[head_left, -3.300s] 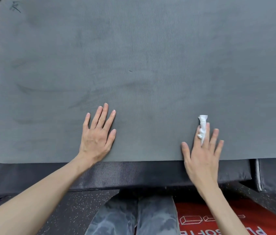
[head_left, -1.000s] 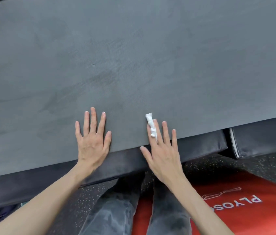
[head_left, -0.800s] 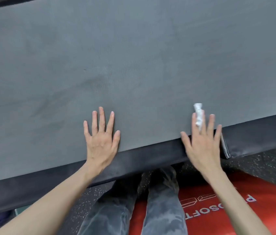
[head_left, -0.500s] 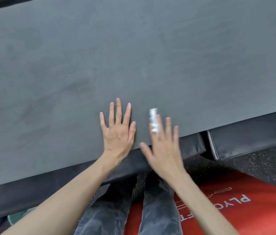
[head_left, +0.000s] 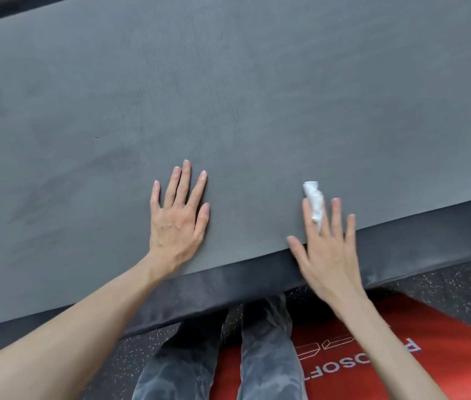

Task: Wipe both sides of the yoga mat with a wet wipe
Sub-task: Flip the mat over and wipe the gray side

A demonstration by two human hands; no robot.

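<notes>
On the grey yoga mat [head_left: 228,96], left hand [head_left: 178,220] lies flat, fingers spread; right hand [head_left: 326,249] pinches a wet wipe [head_left: 313,202] between straight fingers.

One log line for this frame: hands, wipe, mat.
left hand: flat on yoga mat | right hand: fingers pinch wet wipe, near edge | phase: wiping top side

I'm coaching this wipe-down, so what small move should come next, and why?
Probably sweep the right hand and wet wipe sideways along the yoga mat near edge: the left hand lies flat on it.
</notes>
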